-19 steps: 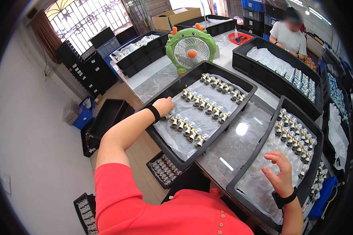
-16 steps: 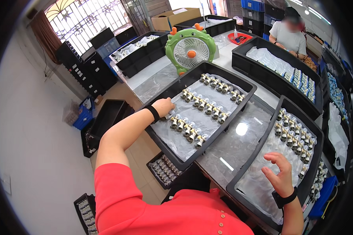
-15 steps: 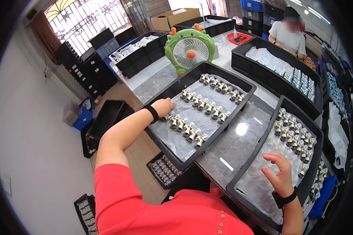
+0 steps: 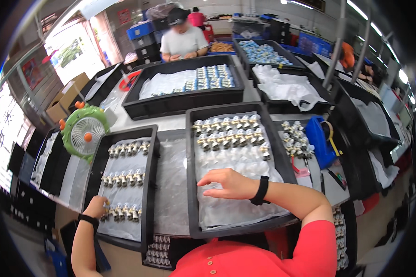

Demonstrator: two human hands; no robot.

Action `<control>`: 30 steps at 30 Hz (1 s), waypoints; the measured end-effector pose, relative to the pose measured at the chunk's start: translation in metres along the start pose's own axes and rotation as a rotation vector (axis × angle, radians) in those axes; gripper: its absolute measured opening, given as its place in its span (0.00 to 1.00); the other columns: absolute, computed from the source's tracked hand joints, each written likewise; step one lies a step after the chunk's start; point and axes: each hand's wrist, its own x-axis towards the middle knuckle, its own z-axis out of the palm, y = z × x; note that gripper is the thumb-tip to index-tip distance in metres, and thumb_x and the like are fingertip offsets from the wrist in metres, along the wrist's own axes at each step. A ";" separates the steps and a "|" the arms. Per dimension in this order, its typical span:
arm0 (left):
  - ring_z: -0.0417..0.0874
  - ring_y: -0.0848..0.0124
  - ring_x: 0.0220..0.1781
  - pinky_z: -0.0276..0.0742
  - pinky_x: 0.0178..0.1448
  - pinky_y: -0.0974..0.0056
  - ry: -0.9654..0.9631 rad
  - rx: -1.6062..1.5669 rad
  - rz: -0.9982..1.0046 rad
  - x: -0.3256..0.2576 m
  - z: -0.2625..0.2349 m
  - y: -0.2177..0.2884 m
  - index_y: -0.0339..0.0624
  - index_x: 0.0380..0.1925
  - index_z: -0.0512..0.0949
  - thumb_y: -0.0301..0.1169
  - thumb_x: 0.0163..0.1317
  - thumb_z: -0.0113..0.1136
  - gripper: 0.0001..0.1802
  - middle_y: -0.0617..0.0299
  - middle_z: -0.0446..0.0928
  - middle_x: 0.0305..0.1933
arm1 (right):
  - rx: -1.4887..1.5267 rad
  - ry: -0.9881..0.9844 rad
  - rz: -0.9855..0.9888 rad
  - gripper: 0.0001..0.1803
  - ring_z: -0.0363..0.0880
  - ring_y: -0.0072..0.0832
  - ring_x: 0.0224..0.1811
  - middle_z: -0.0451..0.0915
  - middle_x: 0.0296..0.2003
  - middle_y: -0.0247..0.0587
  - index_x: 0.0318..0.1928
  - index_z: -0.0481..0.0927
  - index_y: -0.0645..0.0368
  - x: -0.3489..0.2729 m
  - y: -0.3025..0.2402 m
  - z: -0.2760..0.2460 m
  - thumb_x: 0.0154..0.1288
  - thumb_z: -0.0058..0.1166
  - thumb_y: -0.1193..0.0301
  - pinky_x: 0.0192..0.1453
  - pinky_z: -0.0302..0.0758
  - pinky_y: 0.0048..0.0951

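Observation:
In the narrow black tray point(image 4: 151, 184) on the left lie three rows of small white, gold and dark figurines point(image 4: 124, 178). At the left end of its nearest row, my left hand point(image 4: 96, 206) is closed on a figurine point(image 4: 106, 204), mostly hidden by the fingers. My right hand point(image 4: 229, 183) hovers over the larger black tray point(image 4: 192, 198), thumb and fingers apart, with nothing between them. Beneath it is a crumpled white plastic liner point(image 4: 235, 210). Similar figurines point(image 4: 231, 138) stand in two rows at that tray's far end, plus one figurine point(image 4: 265, 151) nearer.
A green fan point(image 4: 84, 131) stands beyond the left tray. Loose figurines point(image 4: 296, 138) are heaped right of the larger tray, beside a blue bin point(image 4: 320, 141). Across the table, a person point(image 4: 184, 39) works behind a black tray point(image 4: 185, 99) of blue-and-white pieces.
My view has swung to the right, bringing the heap and blue bin into sight. My right hand has shifted left over the liner. My left hand stays at the near row's left end.

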 end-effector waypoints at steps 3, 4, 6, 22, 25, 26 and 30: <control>0.78 0.50 0.42 0.74 0.46 0.54 0.012 -0.053 0.005 -0.004 -0.019 0.021 0.40 0.36 0.81 0.28 0.36 0.70 0.21 0.46 0.78 0.35 | -0.008 0.031 0.036 0.15 0.80 0.35 0.43 0.81 0.39 0.44 0.43 0.79 0.63 -0.003 -0.008 -0.013 0.59 0.58 0.66 0.48 0.76 0.32; 0.77 0.50 0.41 0.73 0.45 0.54 0.099 -0.055 0.027 -0.009 -0.020 0.019 0.38 0.39 0.80 0.28 0.36 0.70 0.23 0.46 0.77 0.35 | 0.000 0.038 0.064 0.15 0.81 0.34 0.43 0.81 0.39 0.44 0.43 0.79 0.63 -0.005 -0.010 -0.019 0.59 0.59 0.66 0.48 0.76 0.31; 0.77 0.53 0.36 0.74 0.41 0.56 0.205 -0.127 0.007 -0.023 -0.028 0.029 0.37 0.42 0.79 0.27 0.37 0.70 0.25 0.47 0.75 0.35 | 0.024 0.049 0.120 0.15 0.82 0.32 0.42 0.82 0.38 0.45 0.42 0.80 0.63 -0.011 -0.007 -0.036 0.59 0.59 0.66 0.47 0.76 0.30; 0.78 0.75 0.33 0.74 0.35 0.71 0.381 -0.726 -0.084 -0.162 -0.039 0.152 0.34 0.50 0.74 0.20 0.59 0.58 0.17 0.59 0.79 0.37 | -0.615 0.850 0.504 0.25 0.73 0.44 0.52 0.77 0.46 0.47 0.50 0.78 0.53 -0.069 0.210 -0.229 0.53 0.60 0.56 0.56 0.69 0.40; 0.76 0.78 0.29 0.72 0.30 0.72 0.360 -0.826 -0.072 -0.149 -0.052 0.178 0.36 0.52 0.73 0.22 0.59 0.60 0.19 0.60 0.79 0.33 | -0.666 0.870 0.686 0.27 0.61 0.50 0.62 0.64 0.60 0.50 0.54 0.76 0.42 -0.053 0.212 -0.218 0.54 0.58 0.50 0.61 0.61 0.51; 0.75 0.78 0.28 0.72 0.30 0.72 0.329 -0.852 -0.095 -0.144 -0.055 0.181 0.37 0.52 0.73 0.23 0.59 0.60 0.20 0.61 0.79 0.32 | -0.728 0.882 0.696 0.28 0.60 0.51 0.62 0.63 0.60 0.52 0.55 0.75 0.41 -0.049 0.219 -0.215 0.54 0.57 0.48 0.61 0.61 0.52; 0.75 0.79 0.26 0.72 0.29 0.72 0.345 -0.756 -0.065 -0.159 -0.053 0.181 0.39 0.54 0.73 0.24 0.59 0.60 0.20 0.62 0.78 0.29 | -0.737 0.742 0.832 0.30 0.54 0.49 0.67 0.63 0.62 0.47 0.55 0.75 0.52 -0.026 0.238 -0.206 0.59 0.50 0.45 0.65 0.51 0.57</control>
